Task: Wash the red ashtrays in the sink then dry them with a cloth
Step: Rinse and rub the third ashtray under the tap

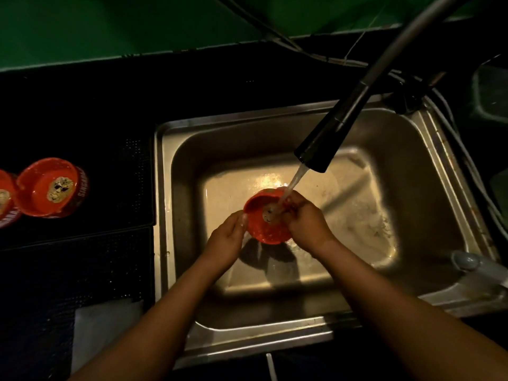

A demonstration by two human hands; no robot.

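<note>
A red ashtray [261,224] is held over the steel sink [412,166], tilted toward me, under the running stream from the black faucet head [324,144]. My left hand [226,237] grips its left rim. My right hand [305,218] holds its right side, fingers inside the bowl where the water lands. Two more red ashtrays rest on the dark counter at the left: one whole [52,187] with a gold emblem in its bowl, the other [7,202] cut off by the frame edge. A pale cloth [101,328] lies on the counter at the lower left.
Dark perforated mats [82,257] cover the counter left of the sink. The faucet's grey hose [428,26] arches in from the upper right. A grey handle [472,264] lies on the sink's right rim. Cables [275,37] run along the green wall behind.
</note>
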